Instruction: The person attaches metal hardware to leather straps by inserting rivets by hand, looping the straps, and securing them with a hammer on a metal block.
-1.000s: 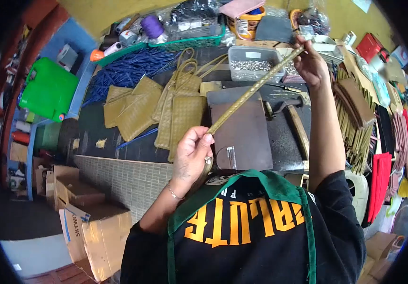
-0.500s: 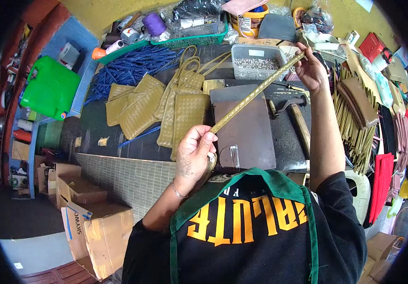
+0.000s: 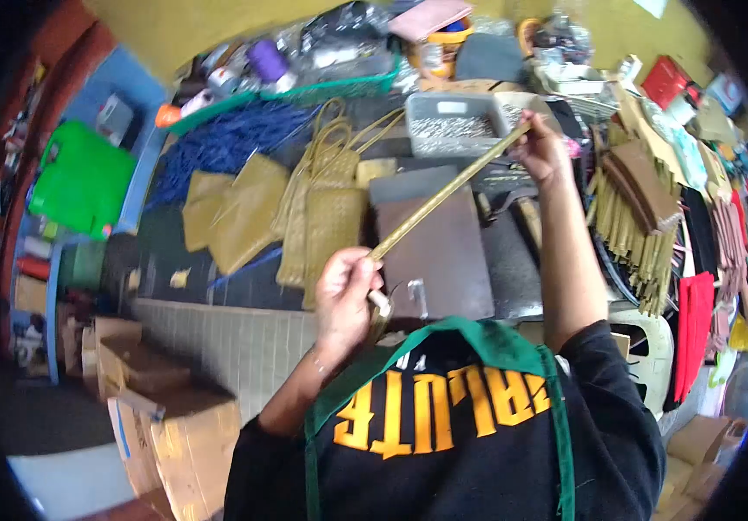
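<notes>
A long olive-gold strap (image 3: 452, 193) runs diagonally between my two hands, pulled straight. My left hand (image 3: 346, 295) pinches its lower end, and more of the strap hangs below the fingers with a pale piece on it. My right hand (image 3: 543, 149) grips the upper end between thumb and fingers. Beneath the strap lies a dark brown board (image 3: 439, 252) with a small clear or metallic piece (image 3: 417, 297) on it. To the left, woven olive-gold pouches (image 3: 248, 213) and looped straps (image 3: 330, 143) lie on the dark table.
A clear bin of small metal parts (image 3: 452, 130) stands behind the board. A hammer (image 3: 528, 221) lies under my right forearm. Blue strips (image 3: 226, 148) are heaped at the back left. Bundled olive strips (image 3: 639, 234) lie at right; cardboard boxes (image 3: 187, 443) stand lower left.
My right hand has moved slightly left and down relative to the bin, with the strap still stretched between both hands. The whole view has shifted a little and is blurrier.
</notes>
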`<state>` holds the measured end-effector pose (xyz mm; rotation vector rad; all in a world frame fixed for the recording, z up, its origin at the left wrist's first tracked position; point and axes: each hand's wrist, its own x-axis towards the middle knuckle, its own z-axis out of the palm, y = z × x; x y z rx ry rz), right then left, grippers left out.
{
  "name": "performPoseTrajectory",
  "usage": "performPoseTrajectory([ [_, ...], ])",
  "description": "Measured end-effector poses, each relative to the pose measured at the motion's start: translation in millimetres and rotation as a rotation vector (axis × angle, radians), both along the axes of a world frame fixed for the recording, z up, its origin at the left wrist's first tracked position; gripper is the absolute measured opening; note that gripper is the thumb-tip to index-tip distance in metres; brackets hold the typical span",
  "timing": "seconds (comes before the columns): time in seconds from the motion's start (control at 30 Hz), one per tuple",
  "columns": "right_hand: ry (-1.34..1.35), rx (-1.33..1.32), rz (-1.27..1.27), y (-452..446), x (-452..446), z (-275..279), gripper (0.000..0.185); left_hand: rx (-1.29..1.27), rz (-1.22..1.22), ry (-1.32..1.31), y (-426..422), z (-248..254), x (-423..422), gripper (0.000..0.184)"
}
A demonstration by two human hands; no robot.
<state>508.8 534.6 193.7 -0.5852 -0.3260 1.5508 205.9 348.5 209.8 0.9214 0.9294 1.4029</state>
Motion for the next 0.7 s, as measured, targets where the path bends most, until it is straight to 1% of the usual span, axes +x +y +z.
performPoseTrajectory([
  [0.03, -0.103, 0.060, 0.027, -1, 3, -4, 0.024, -0.014, 0.011, 0.046, 0, 0, -2, 0.008],
  [0.07, -0.196, 0.052, -0.031, -6, 0, 0, 0.024, -0.021, 0.012, 0.090, 0, -1, -3, 0.009],
  [0.13, -0.299, 0.156, -0.054, -18, -9, 17, 0.023, -0.080, 0.063, 0.044, -1, 4, -2, 0.010],
  [0.17, -0.377, 0.142, -0.128, -29, -16, 32, 0.021, -0.062, 0.039, -0.004, 0, -1, -5, 0.009],
  [0.2, -0.371, 0.149, -0.103, -32, -15, 35, 0.021, -0.051, 0.021, -0.049, 2, -7, -8, 0.009],
  [0.27, -0.435, 0.179, -0.090, -38, -19, 42, 0.020, -0.139, 0.047, -0.135, 3, -12, -10, 0.007],
  [0.33, -0.430, 0.174, -0.078, -45, -22, 49, 0.021, -0.163, 0.001, -0.151, 5, -18, -15, 0.004],
  [0.6, -0.263, 0.269, 0.001, -54, -11, 55, 0.023, -0.142, 0.038, -0.109, 2, -16, -14, 0.008],
  [0.63, -0.265, 0.244, -0.024, -55, -11, 57, 0.028, -0.138, 0.036, -0.096, 2, -15, -13, 0.008],
  [0.7, -0.244, 0.244, -0.014, -54, -8, 56, 0.027, -0.149, 0.030, -0.100, 3, -14, -13, 0.008],
])
